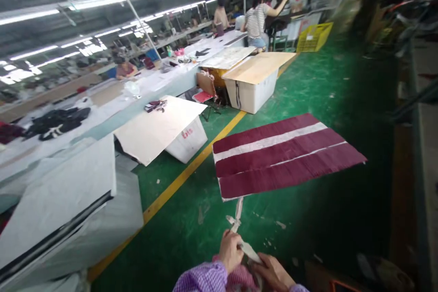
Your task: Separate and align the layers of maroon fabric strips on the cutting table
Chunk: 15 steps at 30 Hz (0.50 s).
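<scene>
A white cloth strap [251,252] runs between my two hands near the bottom of the head view. My left hand [230,251] is closed round it just below a knot [234,221]. To the right and lower, my right hand [273,272] is closed on the other part of the strap. From the knot the strap leads up to the near edge of a flat white board, where its end goes out of sight. Maroon fabric pieces [260,157] lie in bands across that board, with white gaps between them. Whatever supports the board is hidden beneath it.
Board-topped white bins [186,141] stand left of a yellow floor line [171,190]. A long worktable [164,73] holds dark fabric. Ahead are a yellow crate [313,37] and a person in a striped top [256,20]. Shelving [422,146] lines the dark right side.
</scene>
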### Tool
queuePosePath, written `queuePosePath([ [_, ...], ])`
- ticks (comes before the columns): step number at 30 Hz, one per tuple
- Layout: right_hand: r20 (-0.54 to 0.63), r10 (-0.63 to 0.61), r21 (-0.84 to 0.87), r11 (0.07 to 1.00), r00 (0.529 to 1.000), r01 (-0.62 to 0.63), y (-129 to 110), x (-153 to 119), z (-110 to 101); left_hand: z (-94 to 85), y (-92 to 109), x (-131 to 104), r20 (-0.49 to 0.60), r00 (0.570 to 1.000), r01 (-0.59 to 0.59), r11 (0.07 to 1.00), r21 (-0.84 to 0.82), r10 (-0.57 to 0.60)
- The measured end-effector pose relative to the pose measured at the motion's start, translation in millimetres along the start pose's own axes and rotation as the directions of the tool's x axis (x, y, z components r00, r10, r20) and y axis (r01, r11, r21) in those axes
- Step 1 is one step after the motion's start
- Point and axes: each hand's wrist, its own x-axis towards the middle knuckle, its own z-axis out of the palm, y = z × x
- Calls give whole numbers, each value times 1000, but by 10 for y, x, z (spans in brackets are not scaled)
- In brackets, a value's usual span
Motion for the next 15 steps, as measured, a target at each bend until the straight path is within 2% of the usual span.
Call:
queuePosePath([
  [4, 96, 74, -119, 991, 993, -62, -69, 152, 390, -81, -877, -365, 69, 993, 100, 995, -7, -99],
  [8, 178, 160, -231, 966, 971, -117, -202, 373, 1062, -45, -1689, -727, 228, 962, 162, 986, -38, -150],
  [10, 213, 159, -277, 956, 964, -96, -351, 511, 1451, -65, -2008, -873, 248, 956, 179, 981, -72, -156],
  [12, 253, 135, -312, 949, 958, -51, -554, 650, 1803, -130, -2274, -992, 220, 962, 188, 975, -116, -160],
  [15, 330, 80, -347, 937, 940, 42, -923, 847, 2153, -268, -2582, -1133, 153, 974, 195, 956, -217, -164],
])
